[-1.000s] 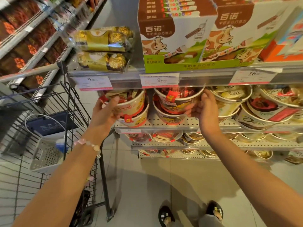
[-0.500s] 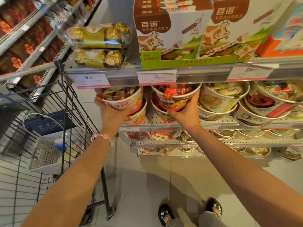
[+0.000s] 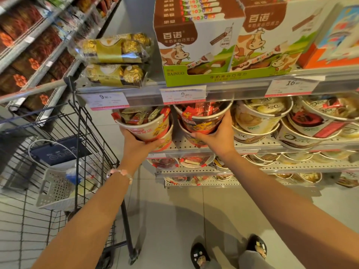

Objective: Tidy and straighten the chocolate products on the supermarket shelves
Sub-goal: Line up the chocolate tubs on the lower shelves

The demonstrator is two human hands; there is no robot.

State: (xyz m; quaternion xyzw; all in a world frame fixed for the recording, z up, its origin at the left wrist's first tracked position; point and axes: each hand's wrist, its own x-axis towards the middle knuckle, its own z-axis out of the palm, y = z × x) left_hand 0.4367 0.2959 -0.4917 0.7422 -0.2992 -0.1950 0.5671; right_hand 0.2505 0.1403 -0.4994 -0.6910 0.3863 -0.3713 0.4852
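Two stacks of round chocolate tubs stand at the left end of the second shelf (image 3: pixel 209 147). My left hand (image 3: pixel 136 142) cups the base of the cream-and-red top tub (image 3: pixel 143 123) of the left stack, which tilts forward. My right hand (image 3: pixel 217 136) grips the red top tub (image 3: pixel 202 118) of the neighbouring stack from its right side and underneath. Under each held tub sits another tub, mostly hidden. Cream Dove tubs (image 3: pixel 260 117) fill the shelf to the right.
Above are gold-wrapped chocolate packs (image 3: pixel 114 59) and cow-printed Bainuo boxes (image 3: pixel 196 45), with price tags on the shelf rail (image 3: pixel 233 90). A black wire trolley (image 3: pixel 77 152) holding a grey basket stands left. Lower shelves carry more tubs. My feet are on grey floor tiles.
My left hand has slid from the side of the left tub to underneath it. My right hand has shifted left and now wraps the red tub. Both top tubs sit slightly lifted and tilted.
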